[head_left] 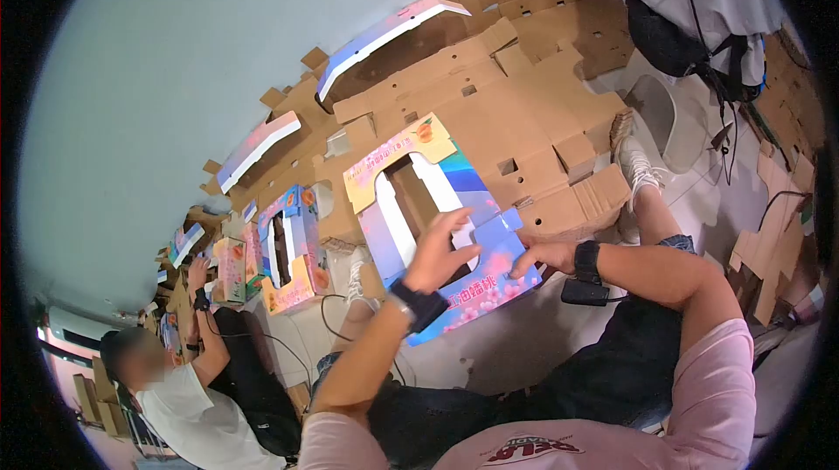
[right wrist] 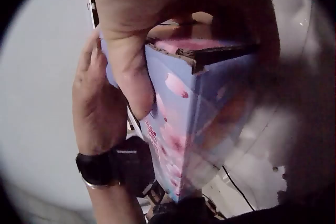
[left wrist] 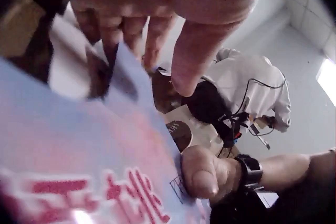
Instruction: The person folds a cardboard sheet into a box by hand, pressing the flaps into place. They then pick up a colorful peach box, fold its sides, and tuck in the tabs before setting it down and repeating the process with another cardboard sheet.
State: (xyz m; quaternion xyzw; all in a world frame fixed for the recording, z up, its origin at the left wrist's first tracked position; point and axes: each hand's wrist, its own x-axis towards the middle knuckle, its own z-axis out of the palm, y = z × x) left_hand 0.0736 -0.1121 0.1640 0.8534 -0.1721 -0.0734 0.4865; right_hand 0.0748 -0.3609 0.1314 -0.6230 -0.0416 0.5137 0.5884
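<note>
A printed cardboard box point(head_left: 489, 295) with a long opening in its top stands between the person's legs, blue and pink with blossoms at the near end and yellow with a peach at the far end. My right hand point(head_left: 552, 253) grips its near right corner, thumb on the printed top; in the right wrist view the thumb point(right wrist: 134, 85) lies on the blue panel. Over the opening is my left hand point(head_left: 440, 253), thumb apart from the extended fingers. Those fingers point(left wrist: 157, 40) reach behind a raised blue flap point(left wrist: 128, 69) in the left wrist view.
Unfolded brown cardboard sheets point(head_left: 419, 90) cover the floor ahead. Another printed box point(head_left: 301, 247) stands at left, near a seated person point(head_left: 188, 400) in a white shirt. Printed strips point(head_left: 384, 38) stand along the wall. A black cable point(head_left: 328, 321) runs across the floor.
</note>
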